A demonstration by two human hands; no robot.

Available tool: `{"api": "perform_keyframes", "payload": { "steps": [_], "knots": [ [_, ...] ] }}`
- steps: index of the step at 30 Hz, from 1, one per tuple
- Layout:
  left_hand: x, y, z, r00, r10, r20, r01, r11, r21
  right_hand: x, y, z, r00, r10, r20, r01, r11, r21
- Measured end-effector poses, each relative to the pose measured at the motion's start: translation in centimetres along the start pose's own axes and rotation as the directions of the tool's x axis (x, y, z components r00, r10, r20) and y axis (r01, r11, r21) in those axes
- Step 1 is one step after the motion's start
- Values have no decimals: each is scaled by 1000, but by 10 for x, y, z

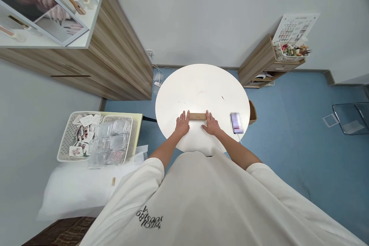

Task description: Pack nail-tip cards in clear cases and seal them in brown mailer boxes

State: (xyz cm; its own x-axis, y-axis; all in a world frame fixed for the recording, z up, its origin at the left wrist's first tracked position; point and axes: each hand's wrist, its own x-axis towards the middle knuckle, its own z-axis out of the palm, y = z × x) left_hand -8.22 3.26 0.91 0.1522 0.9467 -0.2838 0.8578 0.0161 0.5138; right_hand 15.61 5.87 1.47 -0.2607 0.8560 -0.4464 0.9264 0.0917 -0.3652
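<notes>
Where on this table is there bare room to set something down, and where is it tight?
The far half of the table is bare but for small marks, from the rim to the brown strip under both hands. It is crowded at the near edge: left hand, right hand and phone, with a narrow gap before the phone.
</notes>
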Motion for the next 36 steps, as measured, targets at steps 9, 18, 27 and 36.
{"api": "perform_keyframes", "payload": {
  "steps": [9, 18, 27, 36],
  "knots": [
    [1, 1, -11, 992, -112, -59, 84, 929, -361, -6, -14, -19, 994, 63, -85, -36, 958, 286],
    [-16, 7, -6, 981, -195, -18, 134, 737, -662, -31, -22, -10, 978, 170, -120, -52, 758, 650],
    [-69, -17, 30, 962, -188, 200, 272, 756, -595, -78, -13, 37, 965, 257, 42, -215, 695, 686],
    [-67, -32, 26, 918, -295, 266, 395, 751, -529, -74, -8, 47, 952, 303, -41, -213, 754, 621]
  ]
}}
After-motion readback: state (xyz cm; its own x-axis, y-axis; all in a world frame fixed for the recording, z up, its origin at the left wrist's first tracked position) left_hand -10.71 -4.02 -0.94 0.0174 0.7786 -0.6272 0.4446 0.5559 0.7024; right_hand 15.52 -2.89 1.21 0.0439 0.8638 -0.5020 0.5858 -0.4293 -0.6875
